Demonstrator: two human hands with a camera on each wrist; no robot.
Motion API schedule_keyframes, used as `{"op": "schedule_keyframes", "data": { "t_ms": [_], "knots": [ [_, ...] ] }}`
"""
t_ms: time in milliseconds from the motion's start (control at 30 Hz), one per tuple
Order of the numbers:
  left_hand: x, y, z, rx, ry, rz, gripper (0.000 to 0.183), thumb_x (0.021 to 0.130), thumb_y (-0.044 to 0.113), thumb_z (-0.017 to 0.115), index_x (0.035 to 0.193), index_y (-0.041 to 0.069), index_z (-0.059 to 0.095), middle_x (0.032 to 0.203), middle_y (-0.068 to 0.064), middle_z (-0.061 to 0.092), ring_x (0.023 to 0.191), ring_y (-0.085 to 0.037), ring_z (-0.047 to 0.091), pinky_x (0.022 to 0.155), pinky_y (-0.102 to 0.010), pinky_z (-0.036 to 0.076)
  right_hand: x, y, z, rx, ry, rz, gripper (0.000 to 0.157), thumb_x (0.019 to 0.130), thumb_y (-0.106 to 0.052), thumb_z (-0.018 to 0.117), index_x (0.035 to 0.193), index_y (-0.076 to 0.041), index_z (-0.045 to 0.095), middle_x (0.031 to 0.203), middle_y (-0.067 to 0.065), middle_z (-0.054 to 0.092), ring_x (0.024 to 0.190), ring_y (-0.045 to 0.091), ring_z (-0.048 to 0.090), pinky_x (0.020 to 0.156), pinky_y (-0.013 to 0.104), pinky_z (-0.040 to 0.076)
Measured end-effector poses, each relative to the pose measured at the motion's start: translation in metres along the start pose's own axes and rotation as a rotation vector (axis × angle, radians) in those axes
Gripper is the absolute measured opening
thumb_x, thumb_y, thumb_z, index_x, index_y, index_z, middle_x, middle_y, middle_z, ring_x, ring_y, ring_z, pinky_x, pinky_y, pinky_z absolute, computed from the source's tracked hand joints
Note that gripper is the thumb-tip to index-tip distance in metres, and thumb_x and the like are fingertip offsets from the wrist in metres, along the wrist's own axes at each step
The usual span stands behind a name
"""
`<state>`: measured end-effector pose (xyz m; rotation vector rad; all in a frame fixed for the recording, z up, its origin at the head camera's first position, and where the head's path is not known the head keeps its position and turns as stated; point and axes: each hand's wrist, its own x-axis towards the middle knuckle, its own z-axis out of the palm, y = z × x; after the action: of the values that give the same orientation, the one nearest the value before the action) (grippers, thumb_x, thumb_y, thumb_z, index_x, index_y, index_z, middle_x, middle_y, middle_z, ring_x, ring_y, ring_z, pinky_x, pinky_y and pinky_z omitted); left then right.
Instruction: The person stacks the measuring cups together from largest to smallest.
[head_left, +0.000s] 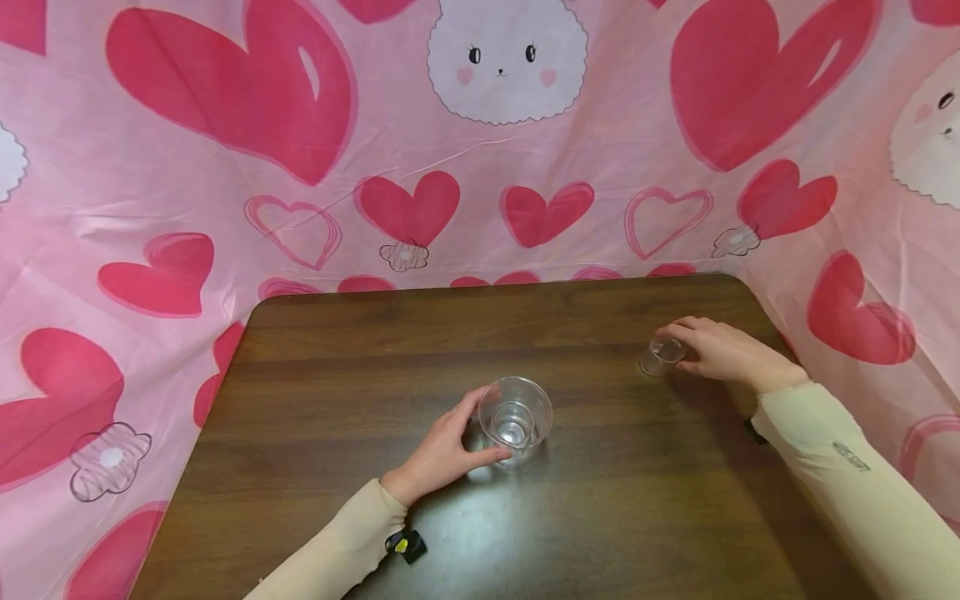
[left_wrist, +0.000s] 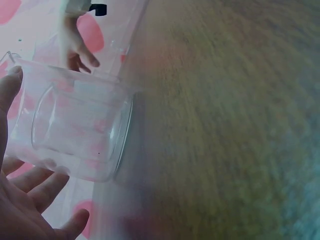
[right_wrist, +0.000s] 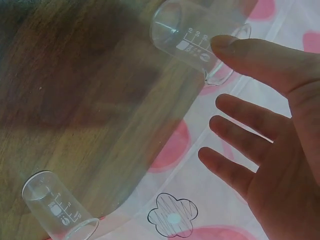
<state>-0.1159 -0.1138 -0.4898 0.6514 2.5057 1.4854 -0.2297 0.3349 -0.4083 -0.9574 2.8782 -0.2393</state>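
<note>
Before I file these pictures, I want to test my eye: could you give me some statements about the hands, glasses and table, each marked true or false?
1. The left hand holds the big glass. True.
2. The big glass lies on its side. False: it stands upright.
3. A smaller glass sits inside the big glass. True.
4. The right hand is to the left of the left hand. False: it is off to the right.
5. The glass at the right thumb bears white marks. True.
6. The table is white. False: it is brown.
</note>
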Motion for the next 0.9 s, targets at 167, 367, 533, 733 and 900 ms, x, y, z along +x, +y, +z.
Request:
{"op": "schedule_keyframes", "data": {
  "t_ms": [167,367,533,733,900],
  "knots": [
    [0.000,-0.001,0.001,0.008,0.004,-0.001,0.086,0.086,0.044,0.086,0.157,0.033,0.038,0.154,0.010,0.052,0.140,-0.013,0.050,0.113,-0.049,0.043,0.003,0.007,0.004,-0.018,0.001,-0.031,0.055,0.078,-0.003,0.088,0.128,0.001,0.066,0.119,0.022,0.067,0.108,0.044,0.065,0.090,0.063,0.052],
    [0.000,-0.001,0.000,0.010,0.003,0.006,0.086,0.086,0.043,0.086,0.157,0.032,0.038,0.155,0.010,0.051,0.141,-0.013,0.049,0.113,-0.049,0.043,0.006,0.008,0.006,-0.003,-0.001,-0.024,0.053,0.078,-0.001,0.086,0.127,0.000,0.066,0.119,0.022,0.067,0.108,0.043,0.065,0.091,0.062,0.052],
    [0.000,-0.001,0.000,0.010,0.002,0.002,0.086,0.087,0.044,0.086,0.158,0.033,0.038,0.155,0.011,0.051,0.141,-0.012,0.049,0.113,-0.048,0.043,0.010,0.007,0.006,0.017,-0.035,0.018,0.047,0.081,-0.005,0.086,0.123,-0.002,0.067,0.116,0.018,0.067,0.107,0.039,0.065,0.093,0.061,0.052],
    [0.000,-0.001,0.000,0.006,0.005,0.006,0.086,0.087,0.044,0.086,0.158,0.031,0.038,0.155,0.010,0.051,0.141,-0.013,0.049,0.113,-0.049,0.043,0.014,0.008,0.006,0.027,-0.059,0.048,0.046,0.079,-0.016,0.089,0.115,-0.003,0.063,0.104,0.014,0.067,0.095,0.036,0.066,0.081,0.059,0.054],
    [0.000,-0.002,0.001,0.006,0.005,0.007,0.086,0.087,0.044,0.086,0.158,0.030,0.039,0.154,0.010,0.052,0.140,-0.013,0.050,0.112,-0.049,0.044,0.014,0.006,0.009,0.037,-0.063,0.080,0.046,0.080,-0.022,0.087,0.111,-0.002,0.060,0.099,0.012,0.065,0.092,0.035,0.066,0.079,0.057,0.053]
  ]
}}
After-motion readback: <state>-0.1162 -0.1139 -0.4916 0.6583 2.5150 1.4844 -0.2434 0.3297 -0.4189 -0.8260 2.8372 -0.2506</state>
